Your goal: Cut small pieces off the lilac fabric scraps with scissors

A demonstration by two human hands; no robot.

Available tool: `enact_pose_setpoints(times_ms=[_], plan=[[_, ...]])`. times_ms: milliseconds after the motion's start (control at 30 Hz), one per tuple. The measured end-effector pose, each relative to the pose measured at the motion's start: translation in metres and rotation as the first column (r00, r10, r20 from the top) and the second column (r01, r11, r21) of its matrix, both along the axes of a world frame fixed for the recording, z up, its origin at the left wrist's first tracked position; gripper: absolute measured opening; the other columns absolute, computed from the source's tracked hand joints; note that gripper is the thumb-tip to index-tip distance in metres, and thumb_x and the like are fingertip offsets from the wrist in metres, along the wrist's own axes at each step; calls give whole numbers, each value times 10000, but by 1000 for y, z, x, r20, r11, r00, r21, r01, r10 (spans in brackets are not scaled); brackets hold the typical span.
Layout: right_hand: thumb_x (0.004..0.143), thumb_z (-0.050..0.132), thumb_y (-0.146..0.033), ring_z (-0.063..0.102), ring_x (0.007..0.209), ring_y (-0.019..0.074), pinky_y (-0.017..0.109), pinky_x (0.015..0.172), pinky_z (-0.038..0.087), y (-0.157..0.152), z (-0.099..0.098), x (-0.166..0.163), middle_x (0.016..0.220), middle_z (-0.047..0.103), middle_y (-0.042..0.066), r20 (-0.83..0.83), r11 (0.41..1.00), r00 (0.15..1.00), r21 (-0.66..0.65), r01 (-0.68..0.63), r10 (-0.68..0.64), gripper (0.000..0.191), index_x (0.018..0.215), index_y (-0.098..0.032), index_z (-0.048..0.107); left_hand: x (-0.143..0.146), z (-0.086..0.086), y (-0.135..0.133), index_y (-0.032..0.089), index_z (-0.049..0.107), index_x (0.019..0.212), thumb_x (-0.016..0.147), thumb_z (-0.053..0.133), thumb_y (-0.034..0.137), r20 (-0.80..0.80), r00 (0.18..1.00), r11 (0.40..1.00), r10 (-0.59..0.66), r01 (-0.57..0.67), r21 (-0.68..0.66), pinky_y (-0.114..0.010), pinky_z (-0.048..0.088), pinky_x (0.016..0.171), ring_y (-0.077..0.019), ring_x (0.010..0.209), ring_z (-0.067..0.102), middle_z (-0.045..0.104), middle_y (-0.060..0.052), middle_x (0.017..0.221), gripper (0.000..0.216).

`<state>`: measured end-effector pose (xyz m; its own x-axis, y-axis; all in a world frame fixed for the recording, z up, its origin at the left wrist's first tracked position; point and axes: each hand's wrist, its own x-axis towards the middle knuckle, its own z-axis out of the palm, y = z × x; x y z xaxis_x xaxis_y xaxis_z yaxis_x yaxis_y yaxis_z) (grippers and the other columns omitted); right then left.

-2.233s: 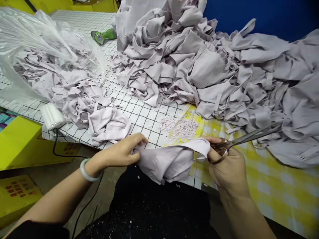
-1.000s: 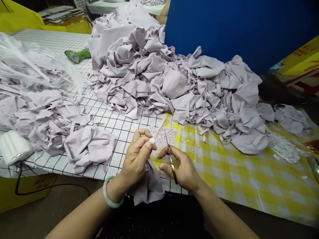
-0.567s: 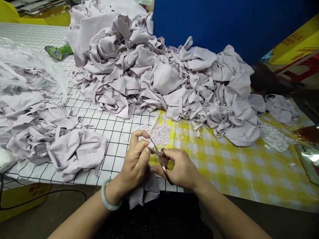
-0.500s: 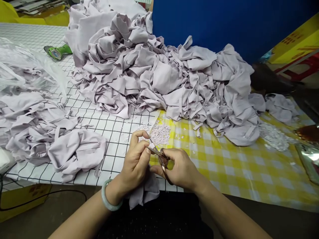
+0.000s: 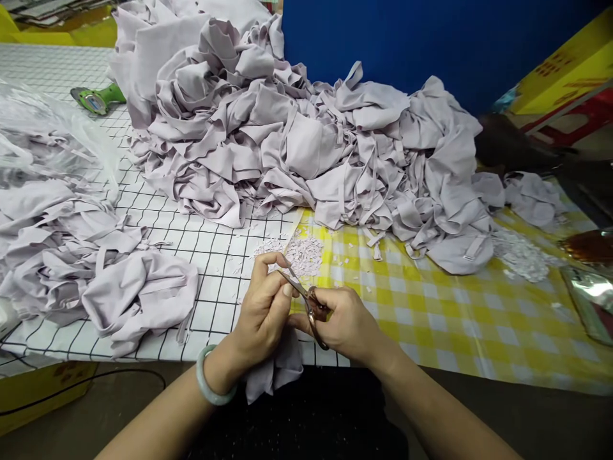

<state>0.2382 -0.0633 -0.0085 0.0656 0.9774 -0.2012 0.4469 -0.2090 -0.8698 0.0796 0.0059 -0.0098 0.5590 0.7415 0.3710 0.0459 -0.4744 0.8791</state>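
Note:
My left hand [image 5: 262,306], with a pale green bangle on the wrist, is closed on a pale lilac garment [image 5: 275,370] that hangs below it over my lap. Its thumb and forefinger pinch a small bit of the cloth upward. My right hand [image 5: 347,322] grips copper-handled scissors [image 5: 306,300], whose blades point up and left at that pinched bit. A small heap of lilac snippets [image 5: 301,249] lies on the table just beyond my hands.
A big heap of lilac garments [image 5: 306,140] fills the back of the table. A smaller pile [image 5: 90,255] lies at the left beside a clear plastic bag [image 5: 43,128]. A green tool [image 5: 96,99] lies far left. Yellow checked cloth [image 5: 454,319] covers the table's right part.
The scissors swung from lying across the garment, pointing right, to pointing at the cloth pinched in my left hand. The garment dropped below my left hand. The view shifted right.

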Motion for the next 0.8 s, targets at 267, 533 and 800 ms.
enact_pose_setpoints(times_ms=[267,533,800], plan=[[767,753,-581,398,467,89,219,440,331,-7,-20,21,476,468,-49,-100,978,978,-116,171,-182,515,539,-190,507,6,-11,9,203,550,871,1037,393,197,-30,998,998,-52,53,26,-413,446,957,-245,1157,443,494,-83,1015,229],[646,890,-371,661,770,181,320,728,570,-24,-22,-51,885,716,30,-584,990,801,-45,134,-135,390,934,-219,674,-42,14,-2,240,640,907,1053,392,294,39,999,960,-15,25,-277,-408,479,1006,-252,1192,517,565,-85,1080,293],[729,776,-327,666,648,155,271,618,550,-13,49,36,760,719,-4,-573,790,734,227,570,-365,190,835,-210,670,9,39,-12,294,501,1423,902,595,151,-219,830,858,-514,493,-144,-344,596,838,-243,970,673,689,-86,1193,549]])
